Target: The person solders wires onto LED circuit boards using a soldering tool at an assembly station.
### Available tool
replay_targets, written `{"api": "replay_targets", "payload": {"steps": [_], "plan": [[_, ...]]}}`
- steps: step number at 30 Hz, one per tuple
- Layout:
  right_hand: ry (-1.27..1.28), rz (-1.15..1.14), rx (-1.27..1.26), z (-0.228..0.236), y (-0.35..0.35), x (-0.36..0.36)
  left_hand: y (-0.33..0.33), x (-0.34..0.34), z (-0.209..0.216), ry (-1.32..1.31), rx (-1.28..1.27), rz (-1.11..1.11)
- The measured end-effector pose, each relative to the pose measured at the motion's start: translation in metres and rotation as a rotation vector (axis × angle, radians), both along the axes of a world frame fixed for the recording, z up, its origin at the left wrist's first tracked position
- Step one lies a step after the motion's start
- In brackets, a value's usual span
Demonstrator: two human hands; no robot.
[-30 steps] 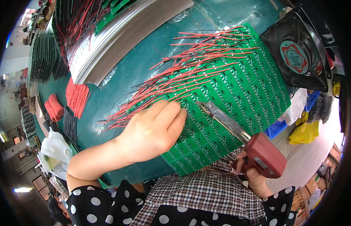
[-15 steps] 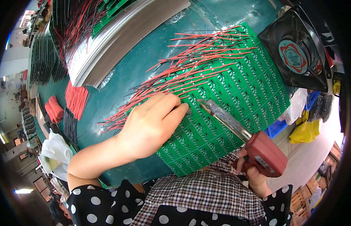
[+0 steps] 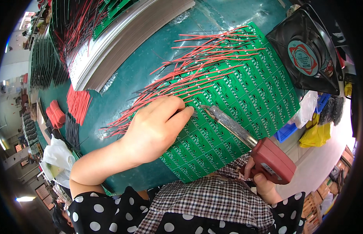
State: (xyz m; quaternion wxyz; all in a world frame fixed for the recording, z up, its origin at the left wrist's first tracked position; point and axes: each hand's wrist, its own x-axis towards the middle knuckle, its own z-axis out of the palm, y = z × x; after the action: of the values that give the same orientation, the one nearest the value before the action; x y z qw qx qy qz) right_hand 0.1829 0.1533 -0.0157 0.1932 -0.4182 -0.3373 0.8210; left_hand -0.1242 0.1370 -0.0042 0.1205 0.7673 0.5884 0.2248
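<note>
Across the middle lies a large green circuit board panel point(image 3: 263, 99), with rows of red and black wires point(image 3: 205, 58) joined to its upper left part. My left hand point(image 3: 154, 126) is closed in a pinch over the panel. Thin dark wire ends point(image 3: 194, 113) stick out at its fingertips; the rest of that bunch is hidden in the hand. My right hand point(image 3: 263, 183) grips a dark red soldering gun point(image 3: 273, 160) at the lower right. Its tip points up and left, close to the board just right of my left fingers; contact cannot be made out.
A black fan point(image 3: 306, 54) stands at the panel's upper right. Upper left, a thick stack of pale sheets point(image 3: 123, 43) has wired boards on it. Bundles of red wires point(image 3: 79, 104) and black wires point(image 3: 72, 130) lie left on the green table point(image 3: 127, 177), near a white plastic bag point(image 3: 56, 156).
The soldering gun has shifted slightly to the left, its tip nearer my left fingertips. My left hand has barely moved.
</note>
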Motion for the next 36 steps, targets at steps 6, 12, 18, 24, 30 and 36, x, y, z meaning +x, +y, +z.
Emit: {"api": "replay_targets", "payload": {"steps": [6,12,18,24,30,36], "plan": [[-0.203,0.145,0.263,-0.013,-0.006,0.010,0.001,0.002,-0.001,0.014,0.011,-0.018],[-0.540,0.356,0.645,-0.020,-0.015,0.016,0.002,0.002,-0.001,0.026,0.013,-0.011],[-0.096,0.042,0.166,-0.004,-0.003,0.005,0.001,0.003,0.000,0.028,-0.002,-0.007],[-0.035,-0.035,0.172,0.001,0.000,-0.005,0.004,0.004,0.001,0.020,0.008,0.009],[-0.117,-0.004,0.234,0.001,0.001,-0.007,0.011,0.005,0.000,0.032,0.000,-0.023],[-0.079,-0.043,0.193,-0.001,0.003,-0.005,0.015,0.008,0.001,0.079,0.014,-0.052]]}}
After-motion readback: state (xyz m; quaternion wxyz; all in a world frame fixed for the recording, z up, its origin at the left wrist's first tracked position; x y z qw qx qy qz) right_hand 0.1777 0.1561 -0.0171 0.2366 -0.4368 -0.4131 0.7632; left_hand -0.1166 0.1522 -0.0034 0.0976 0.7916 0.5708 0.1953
